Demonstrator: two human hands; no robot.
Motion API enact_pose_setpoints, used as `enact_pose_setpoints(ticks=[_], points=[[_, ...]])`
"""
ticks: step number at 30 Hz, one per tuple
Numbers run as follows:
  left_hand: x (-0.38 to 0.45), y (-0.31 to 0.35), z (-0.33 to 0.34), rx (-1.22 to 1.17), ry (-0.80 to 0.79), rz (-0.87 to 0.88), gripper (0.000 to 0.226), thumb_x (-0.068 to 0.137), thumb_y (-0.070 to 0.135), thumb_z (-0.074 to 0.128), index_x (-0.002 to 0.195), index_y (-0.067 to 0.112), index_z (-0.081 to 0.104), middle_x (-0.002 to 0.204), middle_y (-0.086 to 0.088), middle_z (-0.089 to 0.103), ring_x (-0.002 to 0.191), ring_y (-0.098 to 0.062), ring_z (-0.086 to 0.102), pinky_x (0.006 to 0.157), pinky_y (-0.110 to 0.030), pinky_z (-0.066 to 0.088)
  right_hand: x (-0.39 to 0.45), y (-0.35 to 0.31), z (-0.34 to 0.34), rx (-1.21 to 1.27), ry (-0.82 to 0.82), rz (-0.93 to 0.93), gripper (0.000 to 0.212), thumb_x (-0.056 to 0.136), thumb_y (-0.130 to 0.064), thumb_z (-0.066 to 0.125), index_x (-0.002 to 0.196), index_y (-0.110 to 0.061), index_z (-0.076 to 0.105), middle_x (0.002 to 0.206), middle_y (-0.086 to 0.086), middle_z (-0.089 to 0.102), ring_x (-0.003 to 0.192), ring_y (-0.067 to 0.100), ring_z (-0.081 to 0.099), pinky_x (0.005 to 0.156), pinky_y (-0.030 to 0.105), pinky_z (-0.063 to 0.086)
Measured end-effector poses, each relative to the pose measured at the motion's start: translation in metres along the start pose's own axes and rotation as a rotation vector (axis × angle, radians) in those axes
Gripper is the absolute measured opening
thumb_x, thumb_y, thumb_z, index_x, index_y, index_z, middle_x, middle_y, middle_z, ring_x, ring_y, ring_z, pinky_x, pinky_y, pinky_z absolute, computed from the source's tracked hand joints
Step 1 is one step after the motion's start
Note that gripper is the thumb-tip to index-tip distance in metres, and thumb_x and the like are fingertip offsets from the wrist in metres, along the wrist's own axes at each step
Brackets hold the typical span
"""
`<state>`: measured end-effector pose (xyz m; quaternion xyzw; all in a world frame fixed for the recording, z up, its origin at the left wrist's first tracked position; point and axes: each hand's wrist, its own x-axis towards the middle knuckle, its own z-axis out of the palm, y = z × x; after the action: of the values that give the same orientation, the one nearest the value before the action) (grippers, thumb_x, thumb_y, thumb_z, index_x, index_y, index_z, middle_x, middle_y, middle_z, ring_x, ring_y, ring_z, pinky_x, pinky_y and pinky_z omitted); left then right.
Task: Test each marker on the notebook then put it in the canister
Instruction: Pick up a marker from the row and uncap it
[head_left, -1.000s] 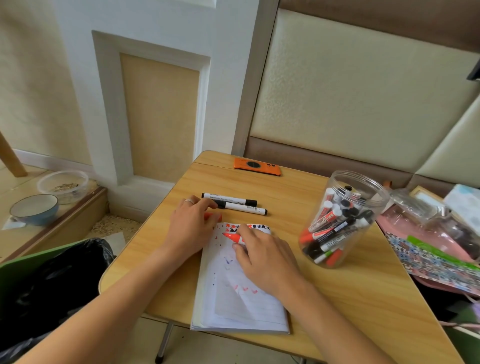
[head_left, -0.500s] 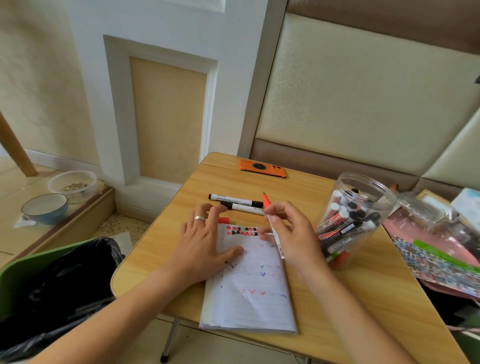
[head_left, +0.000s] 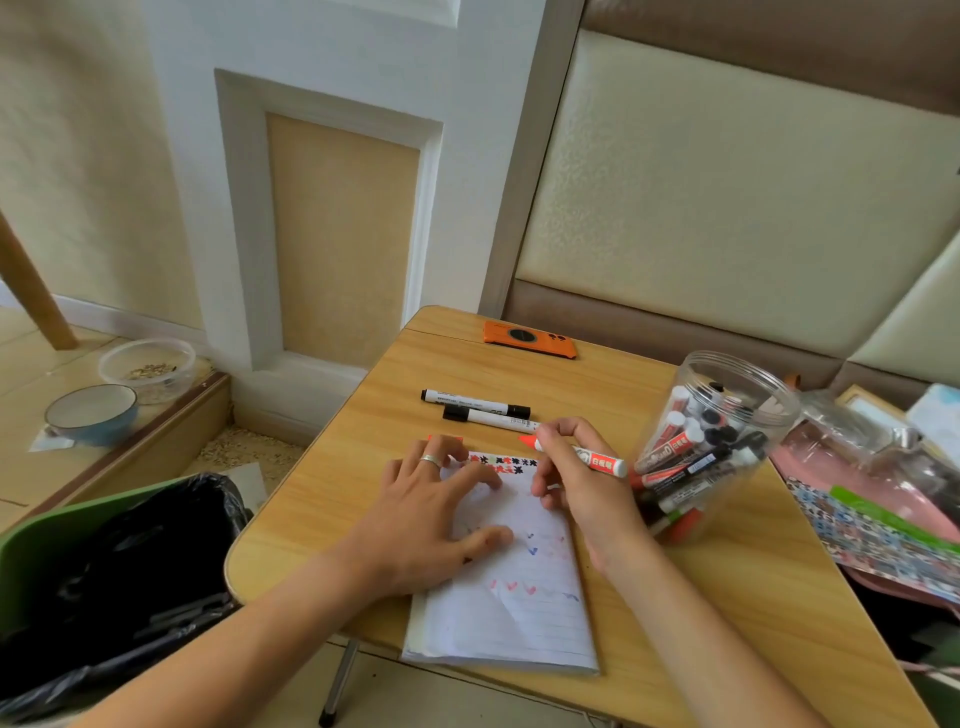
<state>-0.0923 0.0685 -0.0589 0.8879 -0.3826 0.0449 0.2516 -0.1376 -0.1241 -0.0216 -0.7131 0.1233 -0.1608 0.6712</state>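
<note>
My right hand (head_left: 576, 488) grips a red marker (head_left: 597, 460) above the top right corner of the notebook (head_left: 511, 597), its red tip pointing left. My left hand (head_left: 431, 514) lies flat on the lined page with fingers spread; a red cap (head_left: 445, 439) peeks out beyond its fingertips. The page carries several small red and blue ticks. Two black markers (head_left: 475, 401) (head_left: 493, 418) lie capped on the table behind the notebook. A clear plastic canister (head_left: 727, 405) with several markers inside stands tilted just right of my right hand.
An orange phone (head_left: 530, 339) lies at the far edge of the wooden table (head_left: 727, 613). A green bin with a black bag (head_left: 104, 561) sits low at the left. Bags and a patterned pouch (head_left: 883, 525) crowd the right. Two bowls (head_left: 93, 415) rest on the floor at the left.
My right hand lifted the red marker off the page and turned it from upright to nearly level, the tip now pointing left. My left hand slid onto the notebook and flattened.
</note>
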Motion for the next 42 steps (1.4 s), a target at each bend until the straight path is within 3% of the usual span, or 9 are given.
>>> enact_pose_setpoints(ticks=[6,9,12,16,21,27,42], points=[[0.001,0.002,-0.006,0.076,-0.092,0.059,0.048,0.096,0.066,0.042,0.142,0.062,0.03,0.147,0.012,0.017,0.139,-0.011,0.007,0.105,-0.032,0.012,0.007,-0.005,-0.008,0.011,0.016,0.043,0.005,0.097,-0.012,0.068,0.102,-0.011,0.068,0.072,0.007,0.065,0.062,0.022,0.065,0.053,0.029,0.052],[0.001,0.003,-0.007,0.123,-0.142,0.092,0.047,0.1,0.062,0.034,0.145,0.066,0.022,0.153,0.014,0.011,0.144,-0.012,-0.002,0.108,-0.035,0.01,0.013,-0.001,-0.012,-0.104,0.03,0.033,0.005,0.097,-0.013,0.068,0.097,-0.009,0.066,0.067,0.008,0.064,0.054,0.018,0.06,0.047,0.026,0.046],[0.0,0.004,-0.006,0.14,-0.152,0.083,0.047,0.1,0.061,0.032,0.145,0.067,0.021,0.155,0.013,0.013,0.145,-0.013,-0.001,0.108,-0.036,0.01,0.015,0.004,-0.013,-0.243,0.054,0.012,0.014,0.097,-0.021,0.069,0.089,-0.011,0.061,0.062,0.009,0.063,0.049,0.023,0.059,0.042,0.027,0.041],[0.0,0.006,-0.007,0.152,-0.157,0.074,0.046,0.1,0.061,0.032,0.145,0.065,0.022,0.153,0.01,0.017,0.144,-0.014,0.003,0.108,-0.037,0.009,0.015,0.005,-0.011,-0.305,0.037,0.026,0.012,0.095,-0.018,0.068,0.09,-0.01,0.061,0.071,0.011,0.069,0.05,0.028,0.067,0.046,0.032,0.049],[-0.002,0.006,-0.006,0.177,-0.166,0.089,0.051,0.099,0.069,0.026,0.148,0.061,0.018,0.157,0.01,0.015,0.147,-0.014,0.001,0.114,-0.039,0.007,0.017,0.007,-0.009,-0.408,0.058,-0.003,0.009,0.09,-0.014,0.068,0.086,-0.008,0.062,0.064,0.013,0.07,0.049,0.031,0.068,0.05,0.039,0.054],[-0.009,0.007,-0.008,0.177,-0.289,0.079,0.064,0.092,0.081,0.016,0.149,0.063,-0.006,0.167,0.009,-0.012,0.15,-0.011,-0.024,0.123,-0.046,-0.004,0.017,0.007,-0.008,-0.425,0.06,-0.008,0.011,0.09,-0.013,0.067,0.084,-0.007,0.061,0.06,0.012,0.067,0.046,0.027,0.066,0.049,0.039,0.052],[-0.01,0.008,-0.001,0.217,-0.24,0.057,0.066,0.092,0.08,0.018,0.152,0.059,-0.002,0.168,0.006,-0.011,0.152,-0.014,-0.022,0.123,-0.045,-0.002,0.021,0.009,-0.006,-0.455,0.065,0.019,0.013,0.088,-0.014,0.068,0.079,-0.011,0.059,0.058,0.008,0.066,0.045,0.026,0.064,0.045,0.032,0.048]])
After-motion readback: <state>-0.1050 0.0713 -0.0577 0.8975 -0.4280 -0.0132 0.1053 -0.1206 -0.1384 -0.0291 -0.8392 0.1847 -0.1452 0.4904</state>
